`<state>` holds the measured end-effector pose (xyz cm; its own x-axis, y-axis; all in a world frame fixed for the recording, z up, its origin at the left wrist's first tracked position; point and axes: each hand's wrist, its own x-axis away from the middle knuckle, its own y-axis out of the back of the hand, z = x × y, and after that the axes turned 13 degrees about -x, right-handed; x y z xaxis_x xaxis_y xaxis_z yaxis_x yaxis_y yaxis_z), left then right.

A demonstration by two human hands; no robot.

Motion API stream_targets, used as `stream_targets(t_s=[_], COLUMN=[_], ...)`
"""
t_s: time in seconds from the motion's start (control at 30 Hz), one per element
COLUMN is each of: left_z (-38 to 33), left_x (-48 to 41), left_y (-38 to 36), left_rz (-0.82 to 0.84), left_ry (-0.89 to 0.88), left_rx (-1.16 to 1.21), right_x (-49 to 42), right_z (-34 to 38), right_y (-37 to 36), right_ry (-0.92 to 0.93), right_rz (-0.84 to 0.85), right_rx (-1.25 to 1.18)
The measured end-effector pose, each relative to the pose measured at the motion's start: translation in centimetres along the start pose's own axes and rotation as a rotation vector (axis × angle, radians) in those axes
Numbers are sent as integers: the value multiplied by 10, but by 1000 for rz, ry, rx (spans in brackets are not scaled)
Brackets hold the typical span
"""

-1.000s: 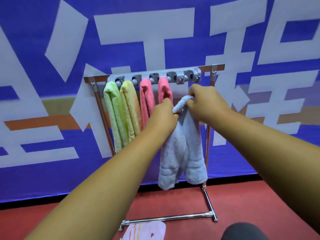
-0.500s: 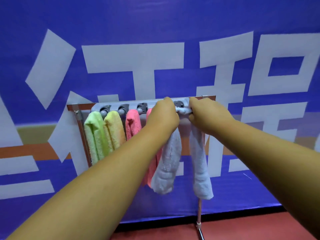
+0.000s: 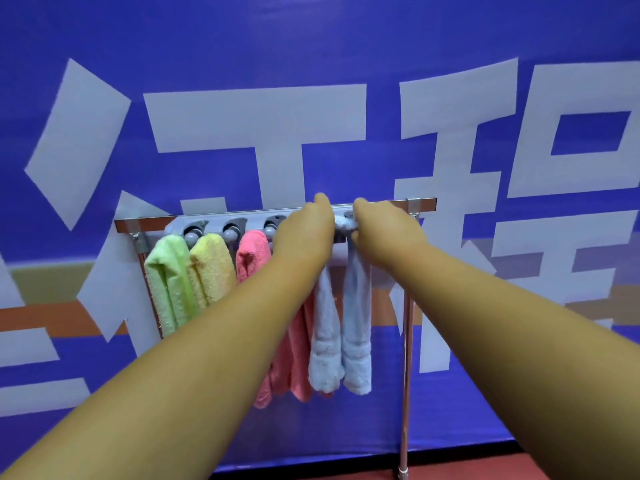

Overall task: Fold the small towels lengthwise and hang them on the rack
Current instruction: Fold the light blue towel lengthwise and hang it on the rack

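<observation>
Red floor [image 3: 588, 469] shows only at the near right corner, and both bare forearms reach over it toward the rack [image 3: 408, 323]. At their far ends the hands sit side by side at the grey hook strip [image 3: 221, 220]. The right hand [image 3: 384, 230] pinches the bunched top fold of the pale blue towel [image 3: 356, 323]. The left hand [image 3: 304, 233] is curled at the other end of that fold, but its fingers are hidden behind its own back, so I cannot tell whether it grips. A second ago the fold was held lower, in front of the rack and below the strip. Now it is up against the strip, just right of the pink towels [image 3: 252, 251], and its two tails hang close together and about level. That suggests the hanging step is nearly finished, with only seating the fold in its holder and letting go left. Whether it has caught yet is hidden by the hands. Further left hang a yellow towel [image 3: 211, 268] and a green towel [image 3: 166, 282], already in place. Behind everything stands the blue banner [image 3: 311, 46] with large pale characters.
</observation>
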<state>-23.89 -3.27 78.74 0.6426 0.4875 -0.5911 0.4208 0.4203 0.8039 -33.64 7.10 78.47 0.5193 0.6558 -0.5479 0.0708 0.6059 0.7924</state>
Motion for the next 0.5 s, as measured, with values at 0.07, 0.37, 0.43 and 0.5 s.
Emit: stream_targets(t_s=[0.07, 0.37, 0.43, 0.5], left_z=[-3, -8, -11, -13], left_x=[14, 29, 31, 37], left_y=[-19, -38, -42, -50], left_rz=[40, -30, 9, 96], left_ry=[-56, 65, 88, 89], left_rx=[-25, 196, 242, 337], right_x=[9, 23, 29, 35], right_z=[-4, -13, -17, -22], right_y=[-15, -38, -47, -57], right_ry=[0, -180, -233, -305], right_rz=[86, 10, 35, 54], right_rx=[2, -345, -397, -454])
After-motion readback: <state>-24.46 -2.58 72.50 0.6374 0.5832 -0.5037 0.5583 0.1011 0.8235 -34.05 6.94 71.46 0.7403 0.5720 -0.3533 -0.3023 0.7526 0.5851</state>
